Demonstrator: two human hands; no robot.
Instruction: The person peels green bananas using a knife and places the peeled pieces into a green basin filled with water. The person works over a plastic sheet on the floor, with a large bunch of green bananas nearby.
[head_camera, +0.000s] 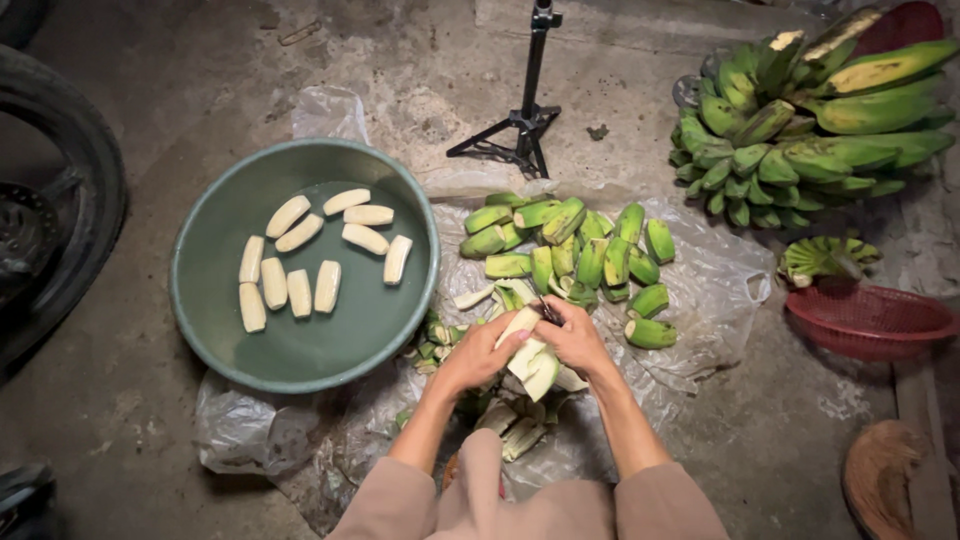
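Down at the near middle of the plastic sheet, our left hand is wrapped around the lower side of a half-peeled banana, fingers closed on it. Our right hand is clenched on a small dark knife, its tip just showing at the banana's upper end. The two hands nearly touch across the fruit.

The banana's long axis runs on a slant: pale peeled end up toward the pile, green-skinned end down toward our lap, a little to the right.

What worries us here: the blade sits right beside the left fingers, so a slip on the slick flesh could nick them. A stiff skin could also take flesh off with it, or the fruit could snap in the grip.

Moving outward, peel strips lie under the hands at the sheet's near edge. Unpeeled green bananas are heaped at the sheet's middle. At its left edge the green basin holds peeled pale bananas in loose rows. On the floor beyond: a big bunch far right, a red basket and a tripod.
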